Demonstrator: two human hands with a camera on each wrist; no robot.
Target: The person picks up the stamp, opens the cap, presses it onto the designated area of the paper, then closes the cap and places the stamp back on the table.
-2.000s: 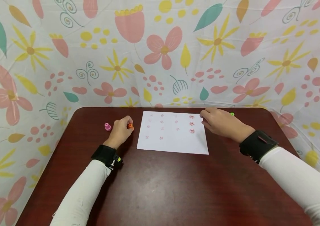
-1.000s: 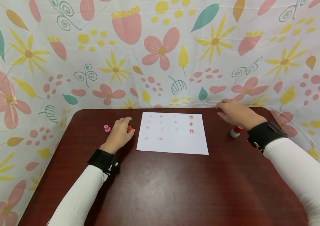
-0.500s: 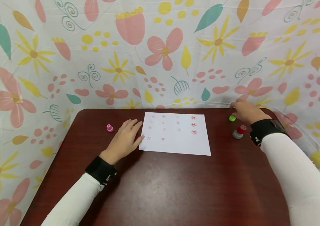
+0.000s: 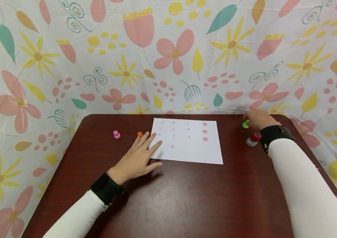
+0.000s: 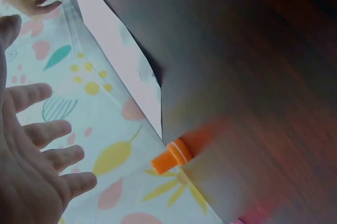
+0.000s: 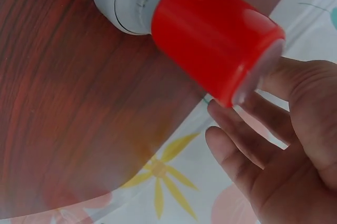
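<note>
My left hand [image 4: 135,162] is spread with straight fingers over the left edge of the white paper [image 4: 192,153], which bears rows of red stamp prints. Whether its fingertips touch the sheet I cannot tell. Just beyond them stands a small orange stamp [image 4: 140,134], seen larger as the orange stamp [image 5: 172,156] in the left wrist view. At the table's far right, my right hand [image 4: 259,119] pinches a small green stamp [image 4: 245,124], now tilted. The right wrist view hides that green stamp behind a red-and-grey stamp [image 6: 210,29].
A pink stamp [image 4: 116,134] stands left of the orange one. Close in front of my right hand is the red-and-grey stamp [image 4: 253,139]. The dark wooden table [image 4: 186,201] ends at a floral cloth [image 4: 171,86] hanging behind it.
My left hand has left the orange stamp, opened and moved right and nearer over the paper's edge. My right hand has moved from the paper rightward to the green stamp and pinches it.
</note>
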